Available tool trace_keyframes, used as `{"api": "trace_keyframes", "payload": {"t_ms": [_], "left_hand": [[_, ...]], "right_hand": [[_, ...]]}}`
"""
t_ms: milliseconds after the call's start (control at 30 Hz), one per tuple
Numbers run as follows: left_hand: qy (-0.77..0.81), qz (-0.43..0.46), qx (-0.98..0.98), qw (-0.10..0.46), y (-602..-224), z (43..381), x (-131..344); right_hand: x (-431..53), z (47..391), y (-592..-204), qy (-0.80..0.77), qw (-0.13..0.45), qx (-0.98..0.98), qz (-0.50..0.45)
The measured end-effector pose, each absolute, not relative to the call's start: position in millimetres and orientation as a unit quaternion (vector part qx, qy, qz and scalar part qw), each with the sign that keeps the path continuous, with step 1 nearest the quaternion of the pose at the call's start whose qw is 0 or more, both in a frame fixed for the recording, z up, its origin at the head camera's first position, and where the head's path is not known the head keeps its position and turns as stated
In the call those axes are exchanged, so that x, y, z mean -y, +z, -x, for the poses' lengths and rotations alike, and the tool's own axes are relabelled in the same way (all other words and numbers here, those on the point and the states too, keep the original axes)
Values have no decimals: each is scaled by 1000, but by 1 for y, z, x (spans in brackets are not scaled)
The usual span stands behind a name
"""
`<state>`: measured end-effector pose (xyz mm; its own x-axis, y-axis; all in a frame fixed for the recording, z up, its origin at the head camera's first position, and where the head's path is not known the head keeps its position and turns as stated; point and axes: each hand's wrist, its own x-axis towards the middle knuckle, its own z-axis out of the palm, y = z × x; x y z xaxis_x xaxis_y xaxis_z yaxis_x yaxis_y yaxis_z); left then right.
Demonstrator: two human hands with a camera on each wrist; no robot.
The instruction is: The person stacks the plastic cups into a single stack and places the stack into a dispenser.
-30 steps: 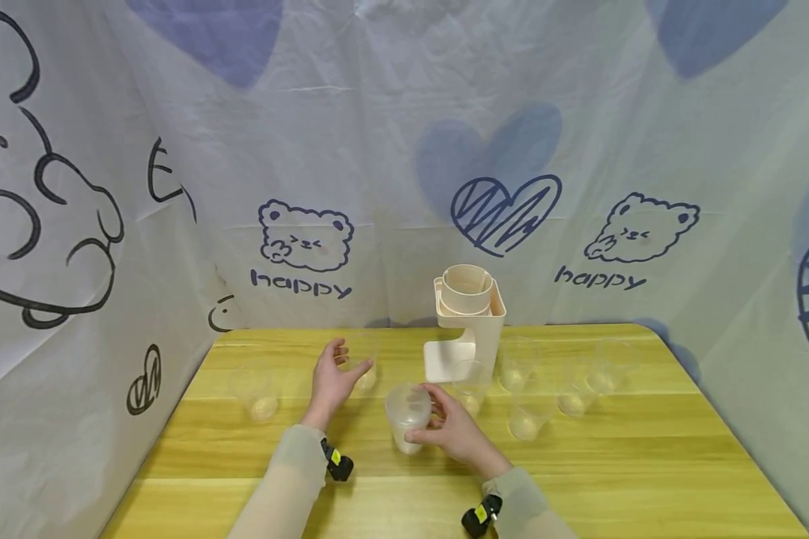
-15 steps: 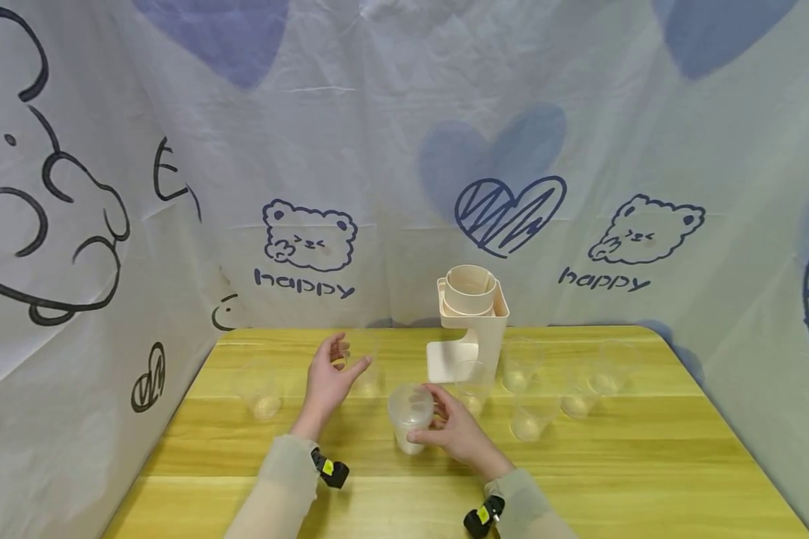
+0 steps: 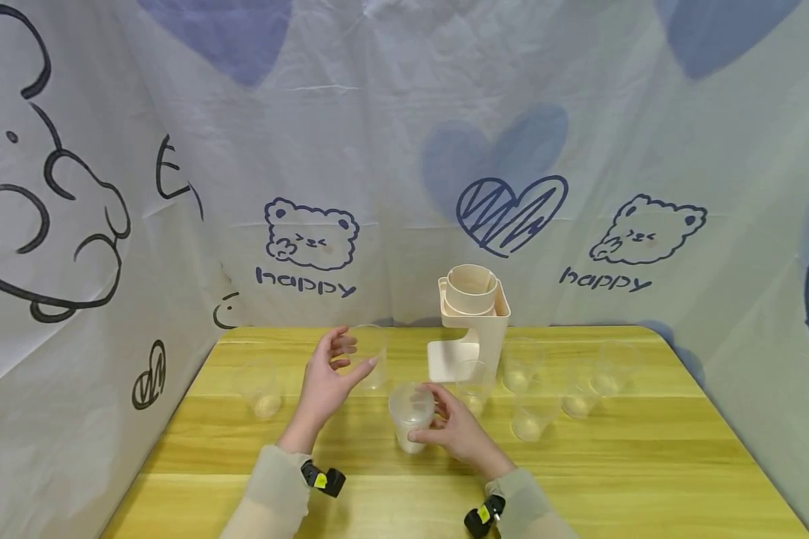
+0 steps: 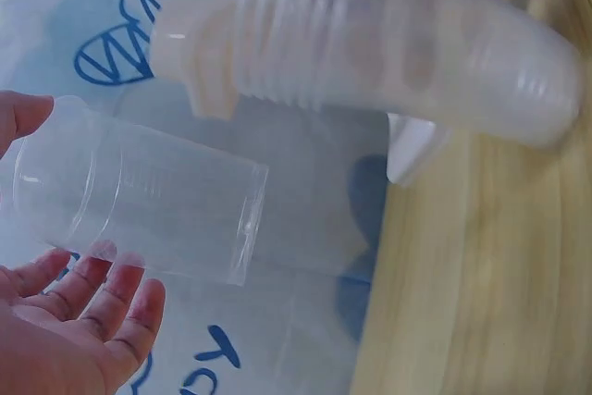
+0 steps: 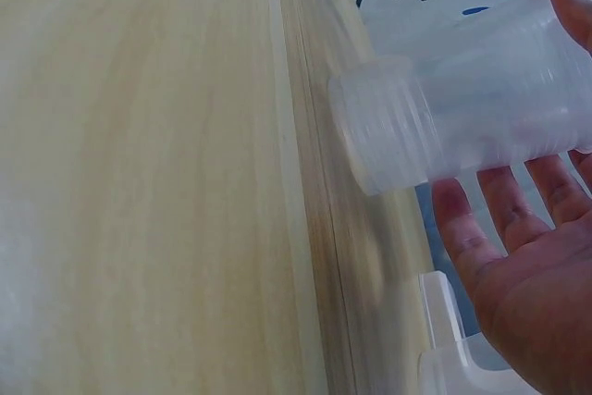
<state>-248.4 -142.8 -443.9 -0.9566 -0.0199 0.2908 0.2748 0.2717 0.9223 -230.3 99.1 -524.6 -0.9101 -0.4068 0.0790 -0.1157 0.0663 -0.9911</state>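
My left hand (image 3: 326, 378) grips a single clear plastic cup (image 4: 139, 196) between thumb and fingertips. In the left wrist view that cup hangs free of the table, its base pointing down. Close by on the right, my right hand (image 3: 458, 434) curls its thumb and fingers round a stack of clear plastic cups (image 3: 411, 415). Several nested rims show on this stack (image 4: 398, 39) in the left wrist view. I cannot tell whether the stack touches the table. The right wrist view catches the stack's lower end (image 5: 462, 108) above the right fingers (image 5: 462, 228).
Behind the hands stands a cream-coloured holder (image 3: 488, 329) with a round tube on top. One clear cup (image 3: 263, 397) stands at the left of the wooden table (image 3: 613, 471). Several more, such as this cup (image 3: 532, 415), stand on the right. A printed cloth (image 3: 404, 187) hangs behind.
My left hand and forearm have shifted slightly left, and the cup in it now shows higher and more clearly. The right hand and its stack have hardly moved.
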Motion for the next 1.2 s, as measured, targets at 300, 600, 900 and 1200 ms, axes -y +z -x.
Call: {"api": "trace_keyframes", "payload": {"t_ms": [300, 600, 900, 1200], "left_hand": [[-607, 117, 778, 112, -428, 233, 138], [-613, 182, 764, 81, -424, 225, 137], [-599, 216, 769, 47, -420, 220, 127], [-587, 225, 778, 20, -425, 219, 117]], "right_hand": [[-99, 231, -524, -653, 104, -727, 185], [-99, 231, -523, -651, 104, -729, 183], [-98, 218, -494, -654, 119, -723, 186], [-99, 229, -515, -647, 114, -730, 187]]}}
